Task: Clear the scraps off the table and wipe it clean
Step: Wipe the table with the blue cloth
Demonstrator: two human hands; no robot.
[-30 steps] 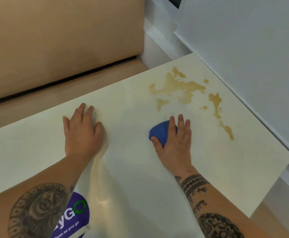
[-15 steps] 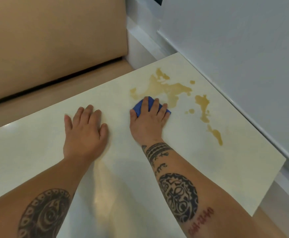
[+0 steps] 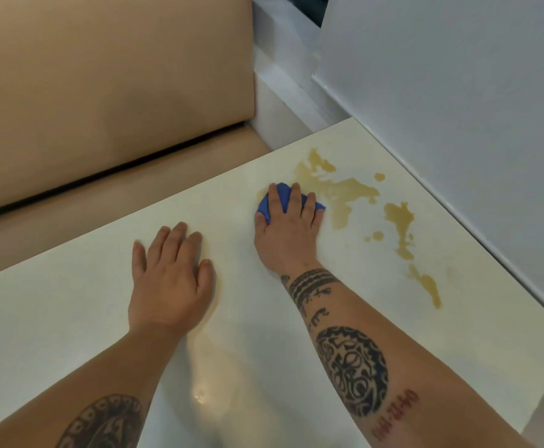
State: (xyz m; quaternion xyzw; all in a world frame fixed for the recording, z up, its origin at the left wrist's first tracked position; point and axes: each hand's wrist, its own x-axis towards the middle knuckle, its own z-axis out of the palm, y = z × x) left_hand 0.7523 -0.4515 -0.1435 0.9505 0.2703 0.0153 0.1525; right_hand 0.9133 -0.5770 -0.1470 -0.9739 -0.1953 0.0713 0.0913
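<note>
A cream table (image 3: pixel 70 318) carries a brownish-yellow liquid spill (image 3: pixel 348 189) that spreads in patches toward the right edge along the wall. My right hand (image 3: pixel 285 234) lies flat on a small blue cloth (image 3: pixel 266 205) and presses it onto the table at the spill's left edge, fingers spread over it. Most of the cloth is hidden under the fingers. My left hand (image 3: pixel 170 279) rests palm down on the bare tabletop to the left, holding nothing.
A tan padded bench (image 3: pixel 102 76) stands beyond the table's far edge. A pale grey wall panel (image 3: pixel 458 92) runs along the table's right side, with a white ledge (image 3: pixel 283 92) in the corner.
My right hand has slid the blue cloth forward from the middle of the table to the spill's left edge. The left hand has stayed flat in place.
</note>
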